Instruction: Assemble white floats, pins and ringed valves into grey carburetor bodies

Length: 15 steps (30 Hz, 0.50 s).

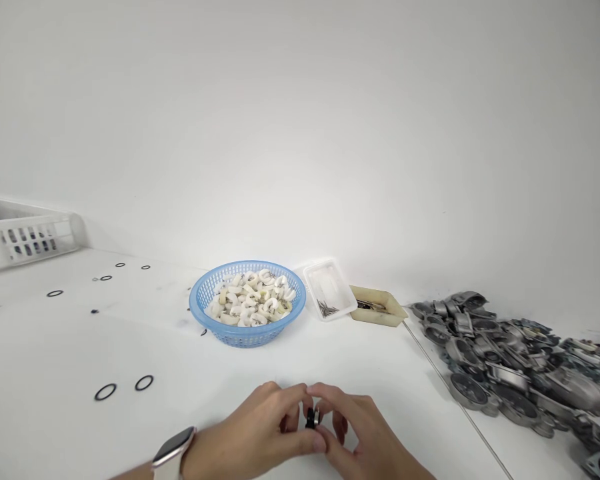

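Note:
My left hand and my right hand meet at the bottom centre, fingertips pinched together around a small dark part held between them just above the white table. A watch with a pale strap sits on my left wrist. Beyond the hands stands a blue plastic basket filled with white curved pieces. Two black rubber rings lie on the table to the left of my left hand.
A clear tray with thin metal pins and a beige tray stand right of the basket. A heap of grey cast-metal housings fills the right side. A white crate sits far left, with more black rings scattered nearby.

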Available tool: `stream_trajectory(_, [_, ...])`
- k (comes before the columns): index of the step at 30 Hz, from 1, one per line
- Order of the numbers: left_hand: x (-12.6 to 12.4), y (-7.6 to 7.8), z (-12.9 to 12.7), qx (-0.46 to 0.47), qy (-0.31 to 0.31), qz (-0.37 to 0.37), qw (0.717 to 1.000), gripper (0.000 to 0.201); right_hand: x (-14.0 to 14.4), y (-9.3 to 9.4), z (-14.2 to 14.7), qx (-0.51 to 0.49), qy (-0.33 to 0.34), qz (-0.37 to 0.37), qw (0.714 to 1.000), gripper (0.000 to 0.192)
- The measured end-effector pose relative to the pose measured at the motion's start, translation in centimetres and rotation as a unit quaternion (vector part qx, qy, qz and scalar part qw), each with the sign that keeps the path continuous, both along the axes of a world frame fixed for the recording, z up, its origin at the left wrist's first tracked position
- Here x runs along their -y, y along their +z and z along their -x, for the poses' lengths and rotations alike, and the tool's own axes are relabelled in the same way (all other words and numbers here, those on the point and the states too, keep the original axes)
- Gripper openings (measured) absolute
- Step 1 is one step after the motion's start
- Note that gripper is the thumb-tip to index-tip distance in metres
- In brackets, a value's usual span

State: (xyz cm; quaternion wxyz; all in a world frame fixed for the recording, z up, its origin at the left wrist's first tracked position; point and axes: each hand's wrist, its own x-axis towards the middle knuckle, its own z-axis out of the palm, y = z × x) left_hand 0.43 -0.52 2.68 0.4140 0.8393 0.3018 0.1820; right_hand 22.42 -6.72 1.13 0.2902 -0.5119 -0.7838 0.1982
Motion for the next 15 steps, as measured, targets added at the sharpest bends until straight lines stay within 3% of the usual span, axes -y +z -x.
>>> stream_trajectory(4, [-0.04, 0.00, 0.05, -0.001, -0.001, -0.002, 1.000, 0.026, 0.04, -0.63, -0.28, -0.014, -0.011, 0.017, 1.000, 0.048])
stream_trajectory(10, [-0.07, 0.19, 0.17, -0.006, 0.004, -0.006, 1.000, 0.026, 0.18, -0.10, -0.12, -0.030, -0.010, 0.044, 0.999, 0.041])
stream_trajectory(15, [0.12, 0.17, 0.24, -0.020, 0.009, -0.018, 1.000, 0.024, 0.03, -0.83, -0.43, -0.046, -0.017, 0.030, 0.998, 0.044])
